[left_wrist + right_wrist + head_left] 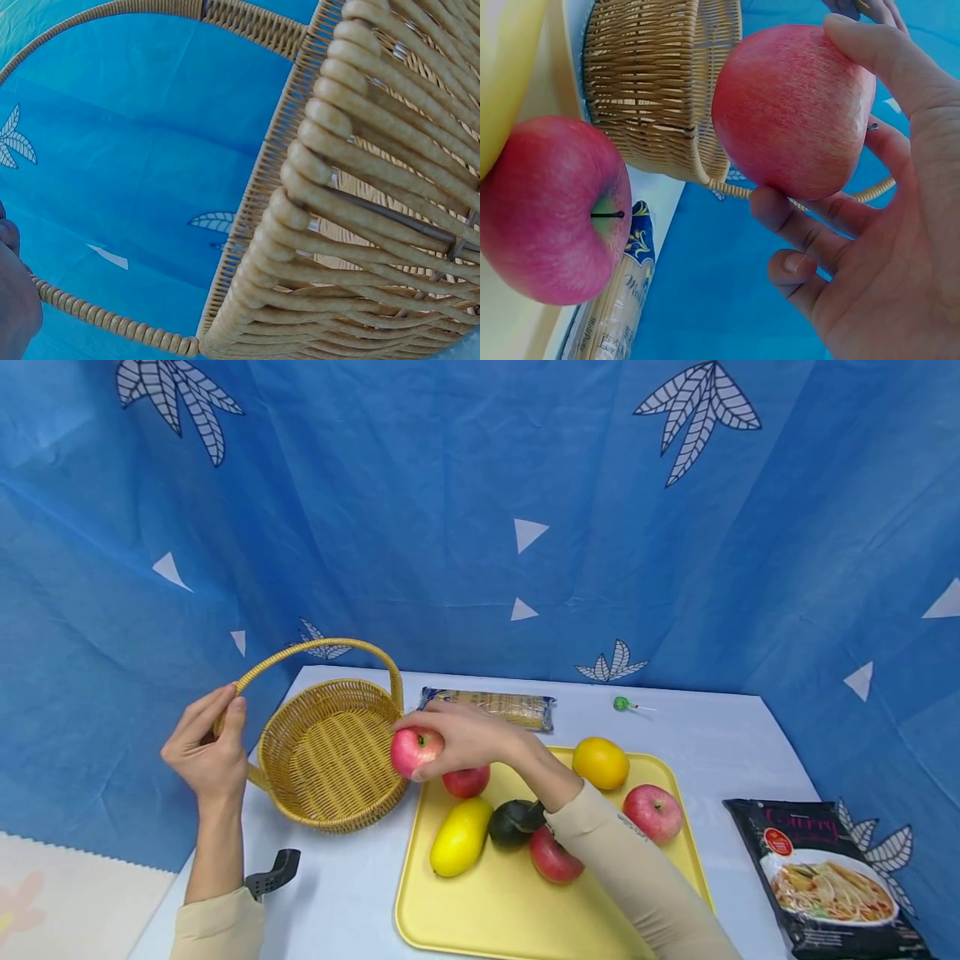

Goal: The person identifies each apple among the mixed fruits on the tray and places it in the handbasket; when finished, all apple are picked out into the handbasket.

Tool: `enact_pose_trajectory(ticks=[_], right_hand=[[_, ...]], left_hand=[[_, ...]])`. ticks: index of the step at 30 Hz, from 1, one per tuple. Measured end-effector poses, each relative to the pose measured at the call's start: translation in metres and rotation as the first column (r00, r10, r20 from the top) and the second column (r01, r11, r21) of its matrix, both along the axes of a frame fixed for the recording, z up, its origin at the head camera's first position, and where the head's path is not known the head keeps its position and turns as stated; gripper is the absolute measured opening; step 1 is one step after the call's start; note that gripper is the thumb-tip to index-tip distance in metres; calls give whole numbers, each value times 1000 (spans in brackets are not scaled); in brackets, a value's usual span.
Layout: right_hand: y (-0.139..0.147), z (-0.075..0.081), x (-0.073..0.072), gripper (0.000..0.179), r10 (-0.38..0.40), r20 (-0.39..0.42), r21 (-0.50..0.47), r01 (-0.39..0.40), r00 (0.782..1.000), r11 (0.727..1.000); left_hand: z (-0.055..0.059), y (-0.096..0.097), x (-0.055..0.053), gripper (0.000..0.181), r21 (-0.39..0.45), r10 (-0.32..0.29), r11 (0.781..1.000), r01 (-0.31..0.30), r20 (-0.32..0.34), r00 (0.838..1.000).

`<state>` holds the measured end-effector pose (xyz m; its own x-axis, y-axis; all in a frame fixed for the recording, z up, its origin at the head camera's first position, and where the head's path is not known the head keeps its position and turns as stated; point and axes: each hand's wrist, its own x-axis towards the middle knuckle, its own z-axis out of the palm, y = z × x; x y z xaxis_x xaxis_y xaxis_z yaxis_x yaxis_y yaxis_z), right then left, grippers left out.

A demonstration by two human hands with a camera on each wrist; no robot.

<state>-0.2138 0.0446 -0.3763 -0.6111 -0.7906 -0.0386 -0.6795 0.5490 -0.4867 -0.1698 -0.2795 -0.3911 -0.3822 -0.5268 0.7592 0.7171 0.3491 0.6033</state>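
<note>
A round wicker basket (pixel 341 827) with an arched handle stands at the left of the table, its inside bare in the head view. My left hand (pixel 206 743) grips the handle's left side; the left wrist view catches part of that hand (pixel 16 292) at its edge, beside the woven wall. Held between thumb and fingers of my right hand (pixel 468 735) is a red apple (pixel 415 752), by the basket's right rim. The right wrist view shows the held apple (pixel 791 112) up close. Below that hand, another apple (pixel 467 782) lies on the yellow tray (pixel 480 914).
The tray also carries a yellow mango-like fruit (pixel 461 837), an avocado (pixel 512 824), an orange (pixel 601 762) and more apples (pixel 653 814). Behind it lies a noodle pack (pixel 517 708), with a green lollipop (pixel 622 703) farther right. A black curry noodle bag (pixel 825 877) is at the right.
</note>
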Motion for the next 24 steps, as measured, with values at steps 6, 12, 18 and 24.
enact_pose_trajectory(ticks=[6,12,18,24], right_hand=[[-5,-1,1,68,-5,-5,-2,5,1000,1000],[-11,-1,2,68,3,-32,-9,-3,999,1000],[-15,-2,2,67,11,-12,-19,-11,1000,1000],[-20,-4,1,68,7,-6,-7,-7,1000,1000]], left_hand=[[0,0,0,16,1,3,1000,-3,7,1000],[-1,-1,-1,16,3,0,1000,0,6,1000],[-1,-1,-1,16,6,-3,1000,3,-5,1000],[-1,0,0,16,3,0,1000,0,-1,1000]])
